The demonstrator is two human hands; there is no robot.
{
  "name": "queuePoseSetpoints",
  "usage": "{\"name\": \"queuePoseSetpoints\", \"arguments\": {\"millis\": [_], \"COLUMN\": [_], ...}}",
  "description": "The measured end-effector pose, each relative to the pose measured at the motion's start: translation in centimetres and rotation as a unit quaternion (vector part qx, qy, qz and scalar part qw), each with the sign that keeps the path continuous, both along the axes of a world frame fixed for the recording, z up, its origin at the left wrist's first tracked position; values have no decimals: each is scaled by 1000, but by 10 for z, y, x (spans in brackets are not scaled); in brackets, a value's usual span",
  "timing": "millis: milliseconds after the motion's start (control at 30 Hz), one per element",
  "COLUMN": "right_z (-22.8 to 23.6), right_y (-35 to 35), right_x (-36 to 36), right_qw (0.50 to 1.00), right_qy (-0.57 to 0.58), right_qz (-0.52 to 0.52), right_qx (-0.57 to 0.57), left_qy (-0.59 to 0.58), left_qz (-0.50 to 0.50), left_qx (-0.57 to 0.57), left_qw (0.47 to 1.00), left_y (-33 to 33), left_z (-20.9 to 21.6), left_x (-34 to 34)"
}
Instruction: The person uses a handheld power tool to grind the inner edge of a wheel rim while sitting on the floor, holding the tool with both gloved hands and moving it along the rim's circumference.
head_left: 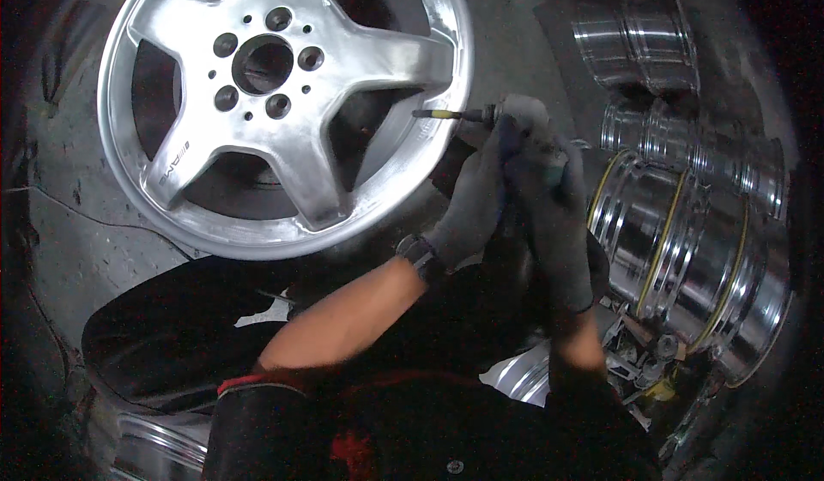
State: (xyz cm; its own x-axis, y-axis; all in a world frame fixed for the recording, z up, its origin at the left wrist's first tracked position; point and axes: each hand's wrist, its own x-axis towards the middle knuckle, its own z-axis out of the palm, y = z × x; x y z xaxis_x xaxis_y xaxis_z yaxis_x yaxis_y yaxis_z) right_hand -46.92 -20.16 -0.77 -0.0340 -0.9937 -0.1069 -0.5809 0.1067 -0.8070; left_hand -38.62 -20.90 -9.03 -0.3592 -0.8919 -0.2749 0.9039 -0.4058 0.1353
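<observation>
A silver five-spoke alloy wheel rim [373, 56] lies face up in front of me at the upper left, with brushed and polished patches on its spokes. Both hands wear grey gloves and are closed around a small hand-held power grinder [522, 110] just right of the wheel. Its thin shaft [439, 114], with a yellow band, points left over the wheel's right lip; whether it touches the metal I cannot tell. My left hand [472, 196] grips near the grinder's head. My right hand [556, 232] wraps its body from the right, and the lower part is hidden.
Shiny wheel barrels [657, 223] stand in rows along the right, some with yellow bands. Small metal parts [648, 361] lie at the lower right. A cable [103, 219] runs across the grey floor [86, 262] on the left. Another rim [159, 447] shows at the lower left.
</observation>
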Motion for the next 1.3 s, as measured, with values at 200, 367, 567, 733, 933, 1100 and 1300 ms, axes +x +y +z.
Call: {"name": "queuePoseSetpoints", "arguments": {"millis": [200,367,567,733,933,1100,1300], "right_z": [4,0,9,3,6,1,13], "right_y": [-8,-4,-11,1,-13,0,-6], "right_x": [11,8,24,14,29,20,40], "right_qw": [1000,998,997,997,998,994,996], "right_qy": [-4,16,68,67,52,81,83], "right_qz": [-26,45,-26,20,-19,47,-39], "right_qx": [8,-31,-19,-38,-24,-57,11], "left_qy": [-70,9,-39,47,-6,13,62], "left_qz": [-22,29,23,25,39,49,6], "left_qx": [-65,-16,-86,9,-46,12,-100], "left_qw": [995,999,995,999,998,999,993], "left_y": [-15,-1,-14,-1,-9,4,-10], "left_z": [5,10,-2,7,-3,10,-7], "left_x": [14,8,13,8,15,21,22]}}
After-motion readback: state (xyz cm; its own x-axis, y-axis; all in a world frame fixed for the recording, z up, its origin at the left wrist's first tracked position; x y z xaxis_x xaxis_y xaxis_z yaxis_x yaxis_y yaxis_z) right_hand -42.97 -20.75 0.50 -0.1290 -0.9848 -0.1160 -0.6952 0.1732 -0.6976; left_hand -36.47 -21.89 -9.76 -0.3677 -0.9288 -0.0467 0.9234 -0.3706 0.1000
